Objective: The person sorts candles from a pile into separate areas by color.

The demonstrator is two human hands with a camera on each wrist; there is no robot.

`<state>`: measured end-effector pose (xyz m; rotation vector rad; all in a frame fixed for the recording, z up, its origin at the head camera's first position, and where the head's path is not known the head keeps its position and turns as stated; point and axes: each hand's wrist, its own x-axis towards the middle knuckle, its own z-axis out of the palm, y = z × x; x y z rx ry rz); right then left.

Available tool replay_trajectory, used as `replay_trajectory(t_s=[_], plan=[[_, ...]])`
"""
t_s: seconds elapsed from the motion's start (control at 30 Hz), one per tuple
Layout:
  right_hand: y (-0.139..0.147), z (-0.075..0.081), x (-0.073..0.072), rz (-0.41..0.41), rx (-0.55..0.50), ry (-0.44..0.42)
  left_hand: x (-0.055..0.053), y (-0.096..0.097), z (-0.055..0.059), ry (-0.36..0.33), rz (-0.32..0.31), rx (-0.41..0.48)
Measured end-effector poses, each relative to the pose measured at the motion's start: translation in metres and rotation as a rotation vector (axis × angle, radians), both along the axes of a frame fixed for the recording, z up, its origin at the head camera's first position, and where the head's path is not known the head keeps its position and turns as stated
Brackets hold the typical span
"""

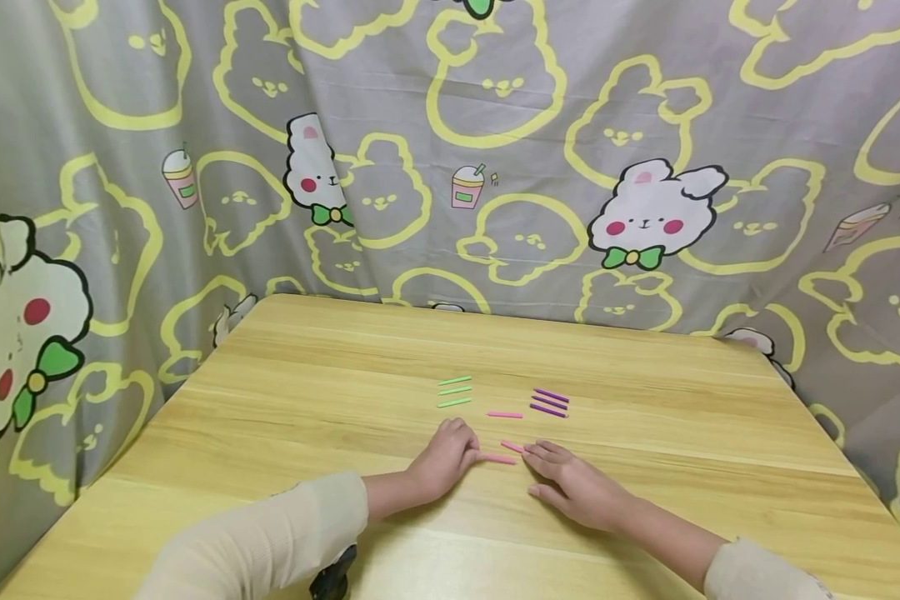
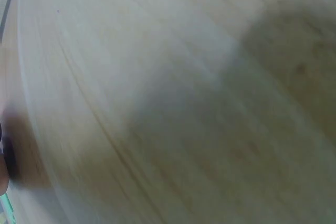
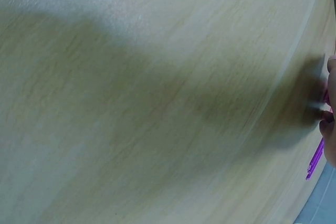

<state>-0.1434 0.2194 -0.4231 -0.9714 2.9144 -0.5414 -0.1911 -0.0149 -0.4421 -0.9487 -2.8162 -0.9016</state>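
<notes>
My left hand [image 1: 444,458] has its fingers curled at the left end of a pink stick [image 1: 501,458], which points right along the table. Just above that stick lies a shorter-looking pink stick [image 1: 512,447], its right end at the fingertips of my right hand [image 1: 581,487]. The right fingers reach out fairly straight, and the thumb lies apart from them. A third pink stick [image 1: 504,415] lies by itself farther back. In the right wrist view, part of the right hand [image 3: 329,135] shows at the edge, near a purple stick [image 3: 316,161].
Several thin sticks lie in groups on the wooden table [image 1: 307,367]: green sticks [image 1: 454,390] at the back left and purple sticks [image 1: 550,403] at the back right. A patterned grey curtain [image 1: 390,83] hangs behind the table and along its sides.
</notes>
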Motion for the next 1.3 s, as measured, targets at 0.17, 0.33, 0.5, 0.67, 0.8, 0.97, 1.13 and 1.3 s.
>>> replay_trajectory(t_s=[0.17, 0.33, 0.5, 0.67, 0.8, 0.97, 1.13, 1.3], plan=[[0.000, 0.000, 0.000, -0.001, -0.001, -0.005, -0.002, -0.002, 0.002, 0.002, -0.008, 0.014], [0.000, 0.000, 0.000, -0.006, 0.008, -0.007, -0.006, -0.002, 0.004, 0.024, -0.019, 0.042], [0.001, 0.000, 0.000, -0.001, 0.010, -0.005, -0.011, 0.000, 0.003, 0.051, -0.014, 0.072], [0.001, 0.000, 0.000, -0.002, 0.012, -0.003, -0.015, 0.004, 0.003, 0.084, -0.007, 0.090], [0.000, 0.000, 0.000, 0.001, 0.013, 0.005, -0.018, 0.006, 0.003, 0.081, 0.001, 0.086], [0.000, 0.001, 0.000, 0.007, 0.014, 0.010, -0.023, 0.010, 0.003, 0.083, 0.015, 0.083], [0.001, 0.001, 0.000, 0.008, 0.015, 0.001, -0.027, 0.014, 0.002, 0.101, 0.032, 0.102], [0.001, 0.001, 0.000, 0.007, 0.013, -0.002, -0.032, 0.020, 0.000, 0.111, 0.053, 0.107]])
